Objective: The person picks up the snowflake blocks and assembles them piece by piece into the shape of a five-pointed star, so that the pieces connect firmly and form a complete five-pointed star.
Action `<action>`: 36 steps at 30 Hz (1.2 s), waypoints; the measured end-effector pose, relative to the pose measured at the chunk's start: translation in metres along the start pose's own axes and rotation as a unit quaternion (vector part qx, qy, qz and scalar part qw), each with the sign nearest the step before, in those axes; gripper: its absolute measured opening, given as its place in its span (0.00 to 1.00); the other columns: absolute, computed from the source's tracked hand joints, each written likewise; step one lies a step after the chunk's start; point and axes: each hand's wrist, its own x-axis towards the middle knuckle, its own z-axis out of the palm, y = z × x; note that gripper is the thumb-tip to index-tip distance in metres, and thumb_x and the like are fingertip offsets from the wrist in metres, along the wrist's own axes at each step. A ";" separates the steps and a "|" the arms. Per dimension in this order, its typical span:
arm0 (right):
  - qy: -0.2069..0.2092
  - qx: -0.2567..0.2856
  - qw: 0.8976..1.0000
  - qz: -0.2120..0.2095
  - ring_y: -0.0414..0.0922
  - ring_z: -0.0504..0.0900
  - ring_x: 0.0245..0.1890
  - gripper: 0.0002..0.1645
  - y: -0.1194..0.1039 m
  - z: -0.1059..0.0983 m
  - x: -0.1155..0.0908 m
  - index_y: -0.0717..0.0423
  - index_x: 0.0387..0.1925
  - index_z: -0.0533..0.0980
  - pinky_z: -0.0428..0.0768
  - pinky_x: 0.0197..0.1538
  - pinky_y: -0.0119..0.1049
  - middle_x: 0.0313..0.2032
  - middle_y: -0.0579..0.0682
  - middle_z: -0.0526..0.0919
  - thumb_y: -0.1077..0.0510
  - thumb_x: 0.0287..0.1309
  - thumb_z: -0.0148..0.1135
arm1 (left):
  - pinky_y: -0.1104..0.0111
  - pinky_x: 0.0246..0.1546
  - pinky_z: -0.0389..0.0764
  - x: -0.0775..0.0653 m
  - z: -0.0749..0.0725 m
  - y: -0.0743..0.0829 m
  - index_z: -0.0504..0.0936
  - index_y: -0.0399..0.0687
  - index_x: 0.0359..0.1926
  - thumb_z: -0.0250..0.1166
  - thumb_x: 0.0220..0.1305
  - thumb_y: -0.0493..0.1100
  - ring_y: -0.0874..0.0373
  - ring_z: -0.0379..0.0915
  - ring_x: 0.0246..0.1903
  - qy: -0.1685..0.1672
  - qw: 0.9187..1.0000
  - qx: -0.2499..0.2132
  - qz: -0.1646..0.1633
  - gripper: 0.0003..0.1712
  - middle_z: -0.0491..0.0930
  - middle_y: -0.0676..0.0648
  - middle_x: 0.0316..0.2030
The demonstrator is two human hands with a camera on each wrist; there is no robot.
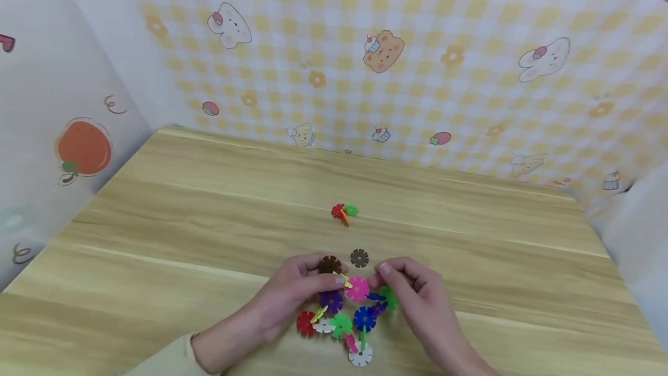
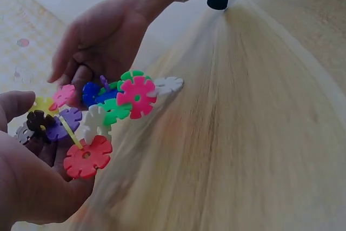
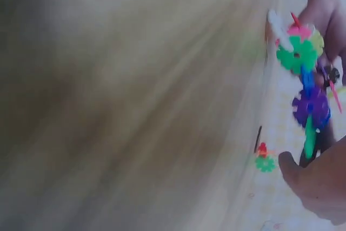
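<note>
A chain of interlocking plastic flower discs in many colours, with a pink disc [image 1: 357,289] near its top, lies between both hands. My left hand [image 1: 284,292] pinches its upper left part, the thumb over a yellow disc [image 1: 342,279] and a brown disc [image 1: 330,264] beside the fingers. At the right side, my right hand [image 1: 424,297] holds the chain by a green disc [image 3: 310,136], with fingers curled behind it. A red disc [image 2: 87,156] and a white disc [image 1: 360,354] form lower ends of the chain. Parts of the fingers are hidden behind the discs.
A loose grey-brown disc [image 1: 359,258] lies on the wooden table [image 1: 209,213] just beyond the hands. Farther back sits a small joined cluster of red, green and orange discs [image 1: 344,212]. A yellow checked backdrop [image 1: 334,62] rises behind the table.
</note>
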 end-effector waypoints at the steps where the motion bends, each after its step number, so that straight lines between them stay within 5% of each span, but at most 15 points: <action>1: 0.008 0.006 1.000 0.018 0.46 0.88 0.43 0.13 0.000 -0.001 0.004 0.61 0.47 0.82 0.84 0.51 0.32 0.38 0.52 0.89 0.57 0.73 0.58 | 0.67 0.46 0.83 0.000 -0.002 0.000 0.77 0.30 0.59 0.69 0.65 0.43 0.56 0.81 0.43 0.003 1.000 -0.006 -0.005 0.27 0.84 0.45 0.46; 7: 0.009 0.035 0.995 0.096 0.50 0.89 0.45 0.19 0.010 -0.012 0.031 0.68 0.55 0.78 0.86 0.49 0.38 0.44 0.58 0.89 0.57 0.75 0.54 | 0.70 0.41 0.83 -0.004 -0.012 -0.001 0.75 0.28 0.58 0.67 0.66 0.42 0.59 0.80 0.39 0.003 0.999 -0.039 -0.007 0.25 0.81 0.47 0.43; 14: -0.020 0.026 0.992 0.122 0.46 0.88 0.42 0.22 0.008 -0.018 0.062 0.69 0.60 0.74 0.87 0.47 0.40 0.48 0.61 0.86 0.57 0.74 0.56 | 0.70 0.40 0.84 -0.006 -0.019 0.000 0.75 0.32 0.55 0.65 0.69 0.42 0.60 0.79 0.36 -0.001 0.998 -0.061 -0.007 0.21 0.78 0.48 0.42; 22: -0.041 -0.096 0.992 0.075 0.50 0.85 0.47 0.38 -0.011 0.002 0.100 0.69 0.68 0.66 0.86 0.50 0.41 0.58 0.62 0.77 0.58 0.62 0.69 | 0.70 0.41 0.84 -0.008 -0.023 0.007 0.73 0.30 0.61 0.66 0.68 0.44 0.60 0.81 0.37 0.025 0.997 -0.067 -0.023 0.27 0.79 0.47 0.44; 28: -0.029 -0.271 0.962 -0.018 0.56 0.79 0.53 0.42 -0.015 0.023 0.122 0.69 0.65 0.70 0.79 0.60 0.51 0.56 0.64 0.79 0.53 0.54 0.76 | 0.69 0.45 0.85 -0.001 -0.030 0.014 0.74 0.31 0.58 0.65 0.68 0.43 0.58 0.83 0.40 0.027 0.997 -0.074 -0.020 0.24 0.81 0.46 0.44; 31: -0.015 -0.286 0.958 -0.028 0.53 0.78 0.47 0.33 -0.014 0.029 0.126 0.67 0.58 0.74 0.81 0.53 0.47 0.49 0.60 0.81 0.53 0.57 0.74 | 0.69 0.46 0.85 0.006 -0.036 0.019 0.75 0.31 0.57 0.65 0.69 0.43 0.58 0.83 0.41 0.044 0.996 -0.073 -0.015 0.23 0.81 0.46 0.44; 36: 0.008 -0.240 0.971 -0.010 0.47 0.78 0.31 0.20 -0.013 0.029 0.125 0.60 0.48 0.75 0.78 0.33 0.36 0.39 0.55 0.81 0.54 0.60 0.71 | 0.70 0.43 0.84 0.016 -0.047 0.022 0.77 0.34 0.54 0.64 0.69 0.43 0.59 0.81 0.38 0.057 0.996 -0.062 0.000 0.18 0.81 0.47 0.42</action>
